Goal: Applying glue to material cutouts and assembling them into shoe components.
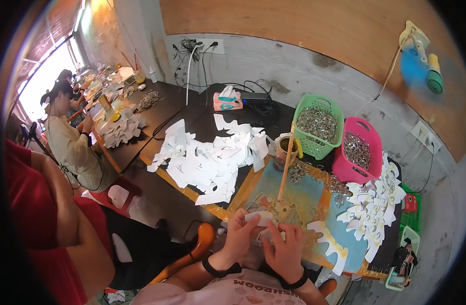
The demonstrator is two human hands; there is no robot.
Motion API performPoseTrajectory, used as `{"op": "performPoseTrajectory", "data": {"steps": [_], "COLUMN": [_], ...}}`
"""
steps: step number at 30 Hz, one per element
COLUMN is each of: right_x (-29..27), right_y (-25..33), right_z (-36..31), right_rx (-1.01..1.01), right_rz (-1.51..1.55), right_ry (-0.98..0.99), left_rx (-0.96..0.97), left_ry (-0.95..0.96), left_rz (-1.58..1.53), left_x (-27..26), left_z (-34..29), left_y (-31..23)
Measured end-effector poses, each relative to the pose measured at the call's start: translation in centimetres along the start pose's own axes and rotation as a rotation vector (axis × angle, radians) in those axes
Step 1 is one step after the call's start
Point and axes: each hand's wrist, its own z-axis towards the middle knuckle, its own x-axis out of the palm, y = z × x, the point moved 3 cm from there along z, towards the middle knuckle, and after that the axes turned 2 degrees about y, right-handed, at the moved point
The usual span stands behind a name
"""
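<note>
In front of my chest, my left hand (pixel 238 235) pinches a small white cut-out piece (pixel 260 218) between thumb and fingers. My right hand (pixel 286 249) meets it from the other side, its bent fingers at the piece's edge; part of the piece is hidden behind them. Just beyond my hands, a long wooden stick (pixel 285 173) slants up past a stained pot (pixel 283 151). White cut-outs with yellowish smears (pixel 370 208) are heaped at the right, and one of them (pixel 330 244) lies apart near my right hand. Plain white cut-outs (pixel 207 162) form a pile at the left.
A green basket (pixel 319 147) and a pink basket (pixel 374 152) hold many metal rings; loose rings (pixel 337 185) lie before them. Behind are a tissue pack (pixel 228 100) and cables. A person in red (pixel 45 218) is close at my left; another person (pixel 70 137) works farther off.
</note>
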Motion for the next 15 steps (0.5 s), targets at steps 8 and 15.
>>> {"op": "performPoseTrajectory", "data": {"steps": [8,15], "right_x": [-0.2,2.0], "right_y": [-1.3,-3.5], "right_z": [-0.8,-1.4], "right_rx": [0.465,0.786], "right_rz": [0.759,1.601], "right_ry": [0.003,-0.031], "left_rx": [0.226,0.833], "left_ry": [-0.037,0.428], "left_rz": [0.313,1.286], "left_x": [-0.3,2.9], "left_z": [-1.2,-3.3], "left_y": [0.4,-0.8]}}
